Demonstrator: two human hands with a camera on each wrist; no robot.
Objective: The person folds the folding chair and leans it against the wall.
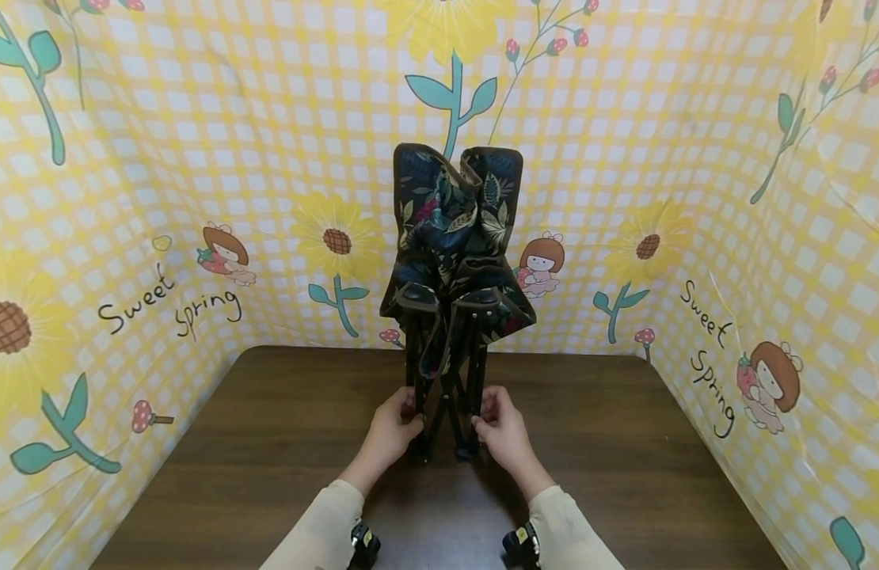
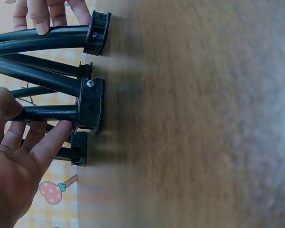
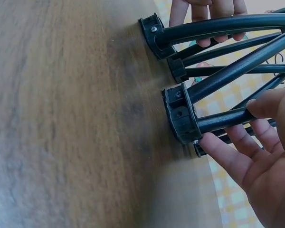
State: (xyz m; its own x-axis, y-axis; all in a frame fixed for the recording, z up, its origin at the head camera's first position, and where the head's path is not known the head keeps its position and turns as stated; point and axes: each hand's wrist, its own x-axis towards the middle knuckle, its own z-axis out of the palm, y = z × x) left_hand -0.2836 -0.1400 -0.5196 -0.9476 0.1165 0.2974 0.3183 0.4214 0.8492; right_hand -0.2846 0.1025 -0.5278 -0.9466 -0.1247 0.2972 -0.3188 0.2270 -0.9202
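Note:
A partly folded camping chair (image 1: 439, 214) stands upright at the middle of the table, its dark floral fabric bunched above crossed black legs. Near the bottom on the left side, my left hand (image 1: 391, 427) holds a leg tube between thumb and fingers. My right hand (image 1: 509, 434) grips the matching tube on the right in the same way. In the left wrist view, the thumb lies over the black tube (image 2: 50, 113) just above a plastic foot (image 2: 91, 107). The right wrist view shows another foot (image 3: 180, 114) beside the right fingertips, down at the tabletop.
The brown wooden table (image 1: 610, 475) ends at a hanging yellow-checked cloth (image 1: 283, 142) close behind the chair. More of this cloth, printed with sunflowers and lettering, encloses the left and right sides. Small black cameras (image 1: 364, 545) are strapped to both wrists.

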